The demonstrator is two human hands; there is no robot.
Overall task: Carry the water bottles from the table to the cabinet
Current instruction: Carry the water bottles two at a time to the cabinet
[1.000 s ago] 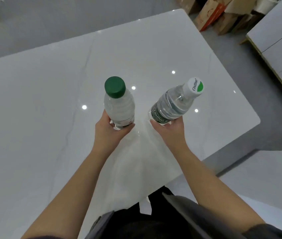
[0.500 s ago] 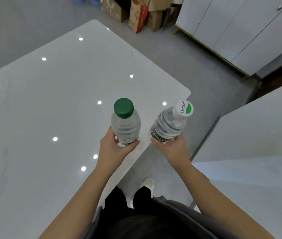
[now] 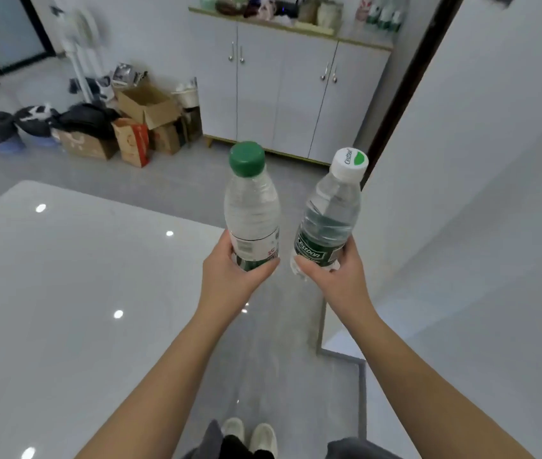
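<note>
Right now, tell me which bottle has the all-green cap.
The bottle in the left hand; the right hand holds a white-capped bottle with only a green patch.

Base of green-capped clear plastic bottle (image 3: pixel 251 207) hidden in left hand (image 3: pixel 229 276); base of white-capped clear plastic bottle (image 3: pixel 330 210) hidden in right hand (image 3: pixel 335 279). Clutter (image 3: pixel 282 11) atop white cabinet (image 3: pixel 259 94) blurred, cropped at top.

Grey sleeves (image 3: pixel 355 450); black trousers (image 3: pixel 234 448); off-white shoes (image 3: pixel 264 438); bare forearms (image 3: pixel 170 356)

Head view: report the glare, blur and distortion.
Head view: lamp reflections glare as spots on the glossy white table; the white four-door cabinet and cardboard boxes look motion-blurred; wide-angle lens skews the dark door frame.
</note>
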